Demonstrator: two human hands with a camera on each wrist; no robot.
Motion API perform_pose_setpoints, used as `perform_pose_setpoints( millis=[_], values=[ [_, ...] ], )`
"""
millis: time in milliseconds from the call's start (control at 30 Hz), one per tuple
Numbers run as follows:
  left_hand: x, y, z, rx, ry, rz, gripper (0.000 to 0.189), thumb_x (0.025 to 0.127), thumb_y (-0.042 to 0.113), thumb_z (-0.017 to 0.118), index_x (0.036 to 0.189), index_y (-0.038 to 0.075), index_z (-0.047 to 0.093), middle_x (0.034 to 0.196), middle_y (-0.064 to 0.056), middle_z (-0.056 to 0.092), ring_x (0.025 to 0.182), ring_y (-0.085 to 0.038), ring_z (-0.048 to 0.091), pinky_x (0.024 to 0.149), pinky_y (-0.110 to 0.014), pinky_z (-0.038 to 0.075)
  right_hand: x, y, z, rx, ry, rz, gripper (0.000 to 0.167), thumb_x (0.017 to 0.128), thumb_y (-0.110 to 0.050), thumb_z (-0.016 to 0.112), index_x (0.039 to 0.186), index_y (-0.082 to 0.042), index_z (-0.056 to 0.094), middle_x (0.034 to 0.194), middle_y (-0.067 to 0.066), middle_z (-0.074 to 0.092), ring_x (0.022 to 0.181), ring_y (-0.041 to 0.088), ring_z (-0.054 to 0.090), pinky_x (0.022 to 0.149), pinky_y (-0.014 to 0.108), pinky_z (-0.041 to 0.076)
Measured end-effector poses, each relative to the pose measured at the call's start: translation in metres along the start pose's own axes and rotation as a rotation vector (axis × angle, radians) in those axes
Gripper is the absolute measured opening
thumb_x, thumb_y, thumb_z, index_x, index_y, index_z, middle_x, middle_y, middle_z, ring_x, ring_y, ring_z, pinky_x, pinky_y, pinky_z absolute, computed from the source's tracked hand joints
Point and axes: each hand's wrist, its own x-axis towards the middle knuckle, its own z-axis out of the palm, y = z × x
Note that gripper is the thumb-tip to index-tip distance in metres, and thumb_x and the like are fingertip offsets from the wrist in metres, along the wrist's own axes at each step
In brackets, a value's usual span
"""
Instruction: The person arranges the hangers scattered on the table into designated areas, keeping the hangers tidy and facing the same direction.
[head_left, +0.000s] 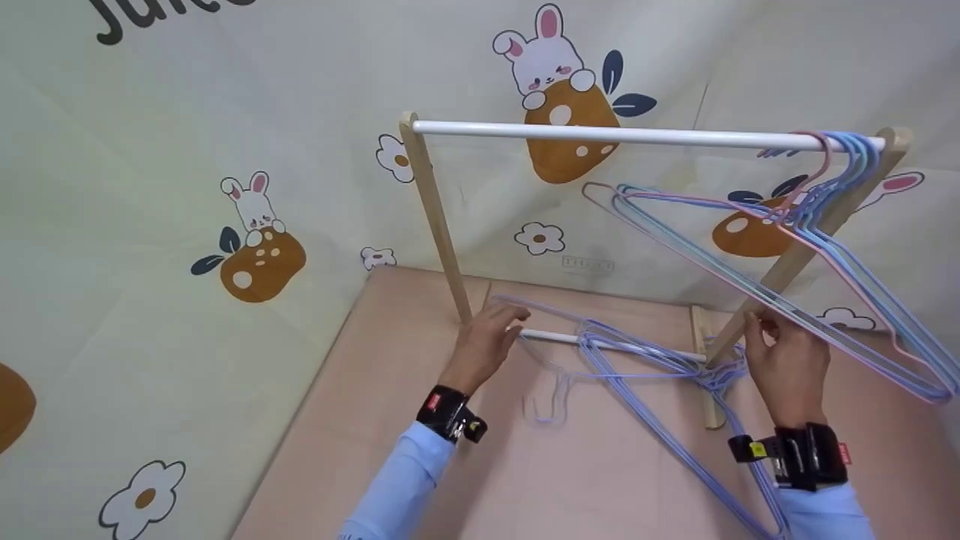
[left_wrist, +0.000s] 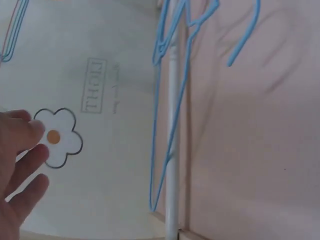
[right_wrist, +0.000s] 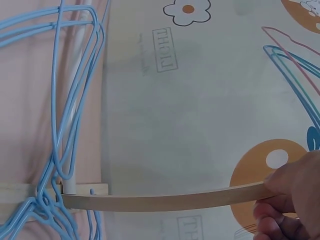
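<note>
A small garment rack with a white top rail stands before me. My right hand pinches its right wooden post between thumb and curled fingers. My left hand is beside the foot of the left wooden post, its fingers loosely bent around nothing. Blue wire hangers lie in a tangle over the white lower bar, between the hands. One loose blue hanger has its hook pointing toward me. Pink, teal and blue hangers hang bunched at the right end of the top rail.
The rack stands on a pinkish-tan surface. Behind it is a pale sheet printed with rabbits and flowers. The right post's wooden foot lies beneath some of the blue hangers.
</note>
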Motion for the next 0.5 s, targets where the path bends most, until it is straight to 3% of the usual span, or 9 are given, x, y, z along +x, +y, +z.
perform_pose_setpoints(
  millis=[67,167,267,333,500],
  values=[
    [-0.002,0.004,0.010,-0.020,-0.147,-0.018,0.028,0.091,0.003,0.076,0.118,0.011,0.071,0.114,0.001,0.070,0.109,-0.017,0.064,0.092,-0.029,0.055,0.000,0.000,0.000,-0.001,0.005,-0.013,0.014,0.094,-0.001,0.070,0.104,0.009,0.069,0.091,0.023,0.067,0.081,0.038,0.064,0.069,0.039,0.044],
    [-0.003,0.011,0.024,-0.012,-0.295,-0.025,0.034,0.092,0.005,0.076,0.124,0.013,0.071,0.118,0.001,0.069,0.111,-0.016,0.064,0.093,-0.029,0.054,0.001,0.000,0.000,-0.002,0.000,-0.009,0.017,0.095,-0.002,0.069,0.110,0.007,0.068,0.095,0.021,0.067,0.085,0.037,0.065,0.074,0.027,0.045],
    [-0.002,0.017,0.036,0.007,-0.373,0.001,0.036,0.092,0.004,0.075,0.126,0.013,0.070,0.120,0.000,0.069,0.112,-0.017,0.064,0.095,-0.029,0.054,0.001,0.000,0.000,-0.006,-0.001,-0.006,0.020,0.096,-0.002,0.068,0.114,0.006,0.067,0.097,0.020,0.067,0.088,0.037,0.066,0.078,0.016,0.043],
    [-0.002,0.020,0.043,0.040,-0.411,0.019,0.036,0.091,0.005,0.077,0.125,0.013,0.071,0.121,0.000,0.070,0.111,-0.017,0.064,0.096,-0.028,0.053,0.001,0.001,-0.001,-0.008,-0.001,-0.006,0.020,0.096,-0.002,0.068,0.114,0.006,0.067,0.097,0.021,0.067,0.088,0.037,0.066,0.079,0.019,0.046],
    [-0.008,0.021,0.058,0.110,-0.470,0.053,0.032,0.087,0.008,0.082,0.117,0.015,0.075,0.114,0.001,0.071,0.106,-0.017,0.065,0.094,-0.029,0.053,-0.001,0.001,0.000,-0.016,0.006,-0.007,0.017,0.096,-0.001,0.069,0.109,0.008,0.068,0.094,0.022,0.068,0.083,0.038,0.065,0.072,0.041,0.048]
  ],
)
